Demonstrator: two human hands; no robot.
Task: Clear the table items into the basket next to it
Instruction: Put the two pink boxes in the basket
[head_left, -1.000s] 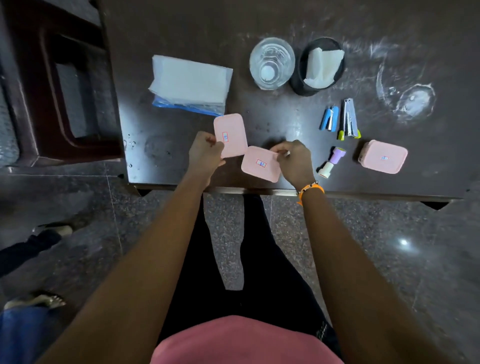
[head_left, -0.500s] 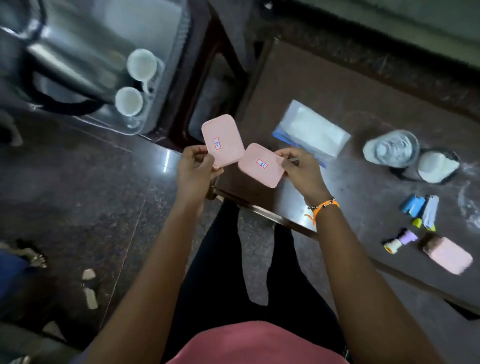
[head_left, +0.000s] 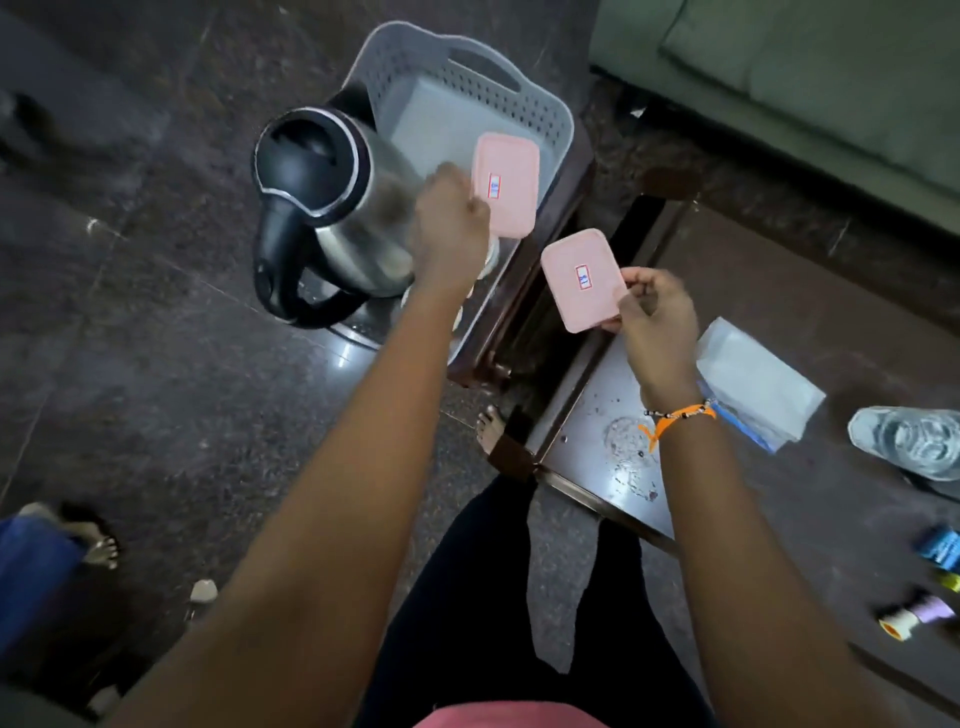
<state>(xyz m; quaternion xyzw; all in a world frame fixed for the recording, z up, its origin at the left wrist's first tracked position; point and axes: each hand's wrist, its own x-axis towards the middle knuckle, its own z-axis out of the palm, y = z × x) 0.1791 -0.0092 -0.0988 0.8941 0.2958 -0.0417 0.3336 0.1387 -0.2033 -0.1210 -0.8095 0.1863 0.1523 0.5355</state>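
Observation:
My left hand (head_left: 451, 226) grips a pink box (head_left: 505, 184) with a small label and holds it over the grey perforated basket (head_left: 540, 117). My right hand (head_left: 655, 306) grips a second pink box (head_left: 581, 279) above the gap between the basket's stand and the dark table (head_left: 831, 332). A steel electric kettle (head_left: 332, 208) stands in the basket's left part, with white cups partly hidden under my left wrist. On the table lie a white tissue pack (head_left: 753, 387), a glass of water (head_left: 911, 441), a blue stapler (head_left: 941, 546) and a small purple stamp (head_left: 914, 616).
The basket rests on a dark wooden stand (head_left: 524, 312) left of the table. A green sofa (head_left: 810, 78) runs along the far right. A person's foot (head_left: 98, 548) and blue clothing show at the lower left on the dark stone floor.
The view has swung left from the table to the basket. Both hands have carried their pink boxes leftward; the left one now hangs over the basket.

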